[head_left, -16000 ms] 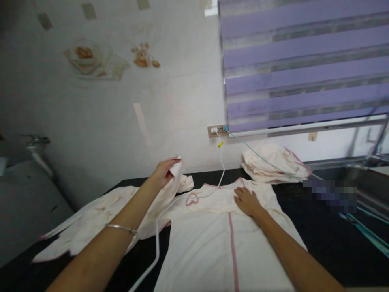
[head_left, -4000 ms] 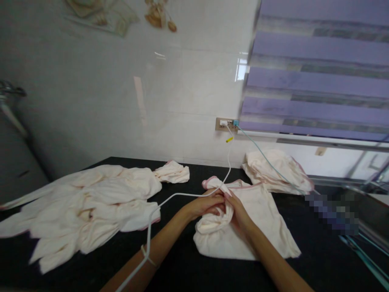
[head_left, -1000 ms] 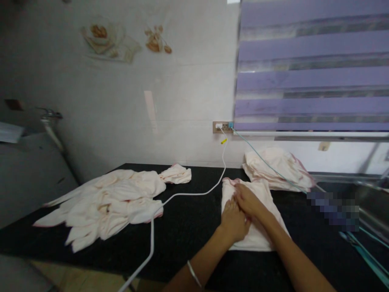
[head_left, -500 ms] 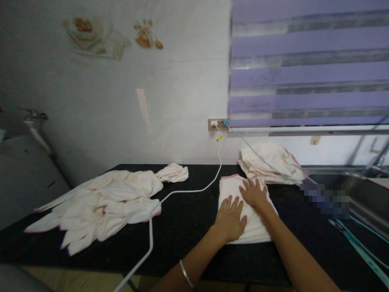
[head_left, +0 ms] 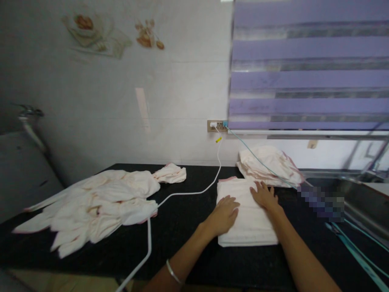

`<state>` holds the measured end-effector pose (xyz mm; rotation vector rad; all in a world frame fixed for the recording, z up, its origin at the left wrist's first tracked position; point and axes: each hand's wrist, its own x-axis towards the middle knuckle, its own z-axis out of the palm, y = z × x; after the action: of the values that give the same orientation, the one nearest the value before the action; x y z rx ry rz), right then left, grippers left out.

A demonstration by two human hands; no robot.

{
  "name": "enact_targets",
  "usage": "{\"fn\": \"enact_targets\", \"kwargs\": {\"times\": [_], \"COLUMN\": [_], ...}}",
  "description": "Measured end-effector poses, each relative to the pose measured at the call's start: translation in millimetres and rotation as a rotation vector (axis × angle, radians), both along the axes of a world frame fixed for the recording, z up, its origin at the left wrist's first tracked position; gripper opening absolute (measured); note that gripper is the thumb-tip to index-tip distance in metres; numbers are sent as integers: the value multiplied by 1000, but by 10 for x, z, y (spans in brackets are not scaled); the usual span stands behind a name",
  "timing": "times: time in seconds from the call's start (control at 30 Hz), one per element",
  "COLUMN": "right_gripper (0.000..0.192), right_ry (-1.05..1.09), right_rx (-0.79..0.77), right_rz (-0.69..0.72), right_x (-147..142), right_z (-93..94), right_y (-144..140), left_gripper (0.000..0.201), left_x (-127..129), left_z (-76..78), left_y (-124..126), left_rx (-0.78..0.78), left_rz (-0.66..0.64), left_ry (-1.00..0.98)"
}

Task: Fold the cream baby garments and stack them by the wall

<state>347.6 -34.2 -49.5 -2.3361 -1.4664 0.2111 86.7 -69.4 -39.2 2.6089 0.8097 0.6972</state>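
the left hand lies flat and open on the near left part of the folded cream garment, fingers spread, gripping nothing. the right hand is open too, palm down on the far right part of the same garment, which sits on the black counter in front of the person. the fold looks loose, so a sideways push from either palm could probably slide the top layer off square or drag the bundle along the smooth counter.

a white cable runs from the wall socket past the garment's far left corner and across the counter to the near edge; a forearm could catch it. a teal cable crosses the folded stack just behind the right hand. a heap of unfolded garments lies well apart on the left. a metal sink is at the right.
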Motion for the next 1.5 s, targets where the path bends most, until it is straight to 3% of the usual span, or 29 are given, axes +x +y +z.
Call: {"fn": "enact_targets", "kwargs": {"times": [0.1, 0.17, 0.27, 0.33, 0.5, 0.67, 0.77, 0.93, 1.03, 1.13, 1.3, 1.33, 1.43, 1.5], "right_gripper": [57, 50, 38, 32, 31, 28, 31, 48, 54, 54, 34, 35, 65, 64], "right_ry": [-45, -105, -80, 13, 82, 225, 320, 459, 495, 446, 163, 109, 4, -50], "right_rx": [139, 337, 657, 754, 665, 592, 575, 589, 650, 628, 335, 280, 170, 124], "right_rz": [-1, 20, 169, 298, 482, 676, 735, 727, 706, 735, 755, 745, 715, 677], "right_x": [128, 163, 54, -135, -706, -1045, -1174, -1241, -1216, -1222, -1398, -1446, -1559, -1589], "right_z": [47, 142, 335, 445, 524, 503, 512, 530, 552, 559, 481, 454, 371, 335], "right_y": [-49, -73, -87, -92, -180, -355, -448, -528, -544, -546, -597, -617, -666, -669], "left_gripper": [56, 62, 68, 67, 43, 53, 61, 42, 41, 43, 50, 53, 53, 52], "left_x": [-153, -285, -442, -476, -402, -428, -476, -507, -507, -499, -544, -569, -660, -723], "left_z": [43, 94, 175, 214, 289, 400, 448, 477, 444, 385, 274, 252, 197, 176], "left_y": [304, 504, 680, 704, 682, 653, 556, 418, 431, 492, 660, 697, 786, 824], "left_rx": [37, 83, 134, 173, 210, 112, 79, 46, 11, 4, 16, 10, -7, -2], "left_rz": [-78, -69, -133, -208, -235, -304, -271, -210, -207, -219, -236, -235, -223, -199], "left_ry": [-182, -231, -118, 27, 147, 87, 33, 100, 142, 158, 155, 142, 116, 121]}}
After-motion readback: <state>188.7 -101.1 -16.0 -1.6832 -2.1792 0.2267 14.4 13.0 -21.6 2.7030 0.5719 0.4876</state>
